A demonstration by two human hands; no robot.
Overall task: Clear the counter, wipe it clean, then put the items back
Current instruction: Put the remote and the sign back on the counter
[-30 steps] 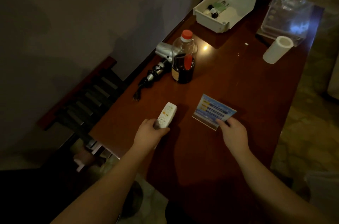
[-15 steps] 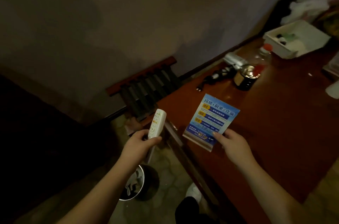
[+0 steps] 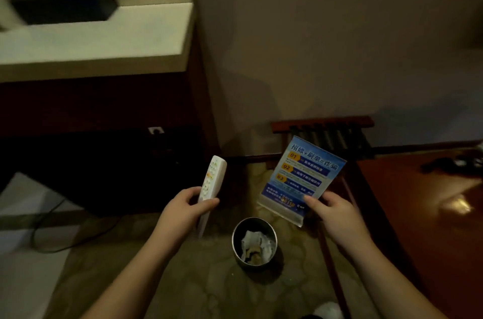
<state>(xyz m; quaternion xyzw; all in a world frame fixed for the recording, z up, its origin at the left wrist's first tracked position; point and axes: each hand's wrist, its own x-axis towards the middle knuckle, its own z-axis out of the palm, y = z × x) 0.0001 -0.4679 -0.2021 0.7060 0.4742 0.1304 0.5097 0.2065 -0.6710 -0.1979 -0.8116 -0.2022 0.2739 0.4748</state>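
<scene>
Swung away from the wooden counter (image 3: 428,203), now only at far right. Left hand (image 3: 183,210) clasping a white remote (image 3: 212,180) upright; right hand (image 3: 337,216) pinching the lower edge of a blue sign card (image 3: 303,177). Both held above a small waste bin (image 3: 254,243) on the floor.

My feed is dim and warm-toned. The ledge (image 3: 109,39) at upper left is brightest but motion-blurred, as is the box (image 3: 62,2) on it. Glare spots the counter (image 3: 454,205) at right; edges bow.
</scene>
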